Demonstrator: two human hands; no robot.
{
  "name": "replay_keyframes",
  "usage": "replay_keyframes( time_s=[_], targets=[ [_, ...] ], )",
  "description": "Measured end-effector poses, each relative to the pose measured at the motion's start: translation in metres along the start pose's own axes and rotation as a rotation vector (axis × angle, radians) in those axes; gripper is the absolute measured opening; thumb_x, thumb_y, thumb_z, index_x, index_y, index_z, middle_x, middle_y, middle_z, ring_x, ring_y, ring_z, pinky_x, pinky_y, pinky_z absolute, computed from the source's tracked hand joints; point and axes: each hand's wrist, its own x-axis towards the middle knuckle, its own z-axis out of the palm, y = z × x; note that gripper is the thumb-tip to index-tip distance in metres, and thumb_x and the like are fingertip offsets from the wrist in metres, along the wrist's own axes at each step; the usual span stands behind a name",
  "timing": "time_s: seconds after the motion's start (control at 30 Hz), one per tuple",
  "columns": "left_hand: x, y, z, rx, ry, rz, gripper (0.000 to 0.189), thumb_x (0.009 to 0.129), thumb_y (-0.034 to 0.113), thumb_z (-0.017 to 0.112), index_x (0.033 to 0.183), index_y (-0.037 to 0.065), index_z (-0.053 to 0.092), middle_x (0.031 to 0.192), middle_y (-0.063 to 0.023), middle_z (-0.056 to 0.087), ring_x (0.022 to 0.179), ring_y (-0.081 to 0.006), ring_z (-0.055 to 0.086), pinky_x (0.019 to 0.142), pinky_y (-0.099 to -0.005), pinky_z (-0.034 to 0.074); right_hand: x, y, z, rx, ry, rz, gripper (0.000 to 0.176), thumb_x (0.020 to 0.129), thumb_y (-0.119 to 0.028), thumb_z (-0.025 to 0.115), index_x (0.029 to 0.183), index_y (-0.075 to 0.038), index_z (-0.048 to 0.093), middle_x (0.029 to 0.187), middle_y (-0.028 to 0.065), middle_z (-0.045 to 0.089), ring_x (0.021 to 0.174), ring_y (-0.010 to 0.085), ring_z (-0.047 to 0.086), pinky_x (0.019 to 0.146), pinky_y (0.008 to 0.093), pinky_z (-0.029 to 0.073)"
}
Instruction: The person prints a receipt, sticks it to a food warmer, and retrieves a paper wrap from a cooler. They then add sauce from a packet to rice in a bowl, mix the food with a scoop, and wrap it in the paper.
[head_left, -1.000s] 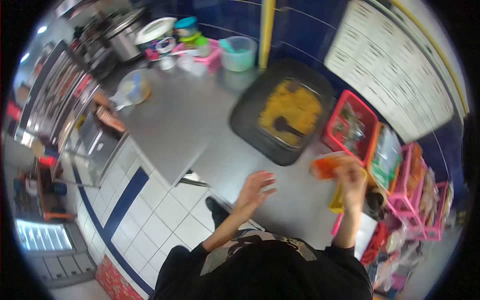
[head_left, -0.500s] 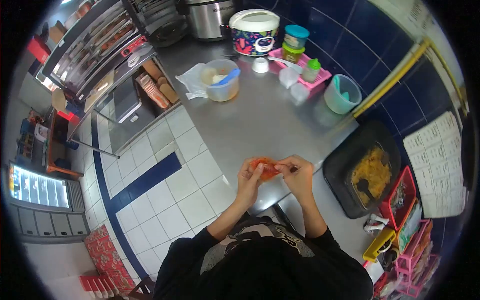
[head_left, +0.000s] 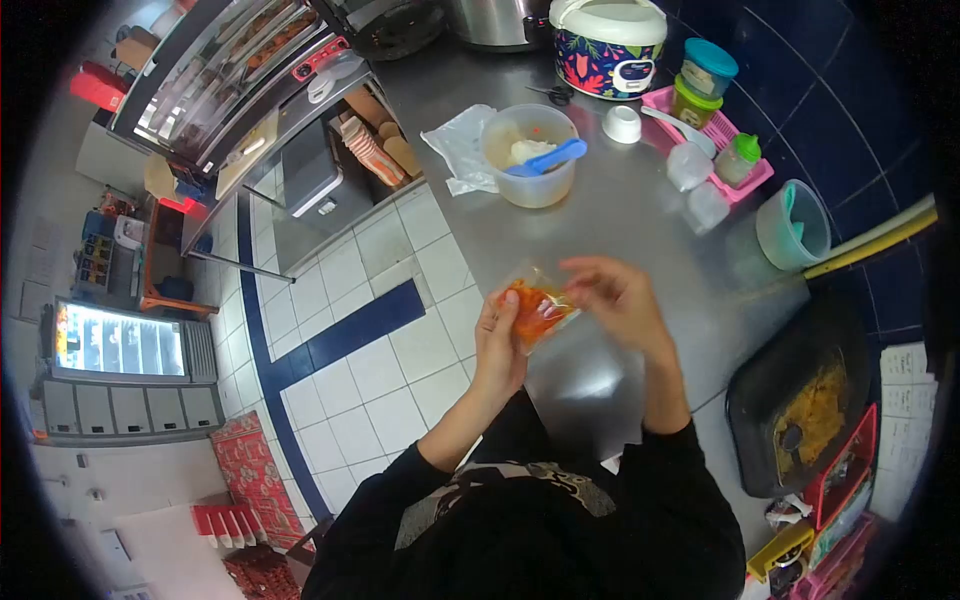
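Observation:
My left hand (head_left: 498, 338) pinches a small clear plastic bag (head_left: 540, 316) with orange-red contents, the thumb lying over its front. The bag is tilted and held above the front edge of the steel counter (head_left: 640, 240). My right hand (head_left: 625, 302) is beside the bag's right side, slightly blurred, its fingers apart and the index finger stretched out. Whether its fingertips touch the bag's edge is hard to make out. Beyond the hands stands a plastic tub (head_left: 530, 185) with a blue-handled utensil (head_left: 547, 158) in it, next to a crumpled clear bag (head_left: 462, 150).
At the back are a floral rice cooker (head_left: 608, 60), scissors (head_left: 553, 94) and a small white cup (head_left: 622, 124). A pink basket (head_left: 752, 182) with jars and a bottle, and a translucent container (head_left: 795, 235), line the right wall. A black pan (head_left: 765, 400) holds yellowish food.
My right hand has come away from its pinch on the bag and spread its fingers. The bag now shows more fully in my left hand. The camera view has shifted.

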Motion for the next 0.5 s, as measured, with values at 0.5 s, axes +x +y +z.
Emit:
replay_keyframes(
  time_s=[0.5],
  targets=[
    [0.187,0.129,-0.087,-0.042,-0.186,-0.252,0.076,0.079,0.010,0.072,0.139,0.015,0.026,0.126,-0.0154,0.047,0.093,-0.0221,0.062,0.065,-0.0251,0.055,0.438,0.195,-0.143,-1.095,0.005,-0.370,0.026,0.079,0.001,0.059,0.105,-0.001,0.058,0.094,0.0180,0.063,0.094,0.0347,0.060,0.085,0.0397,0.047]
  ],
)
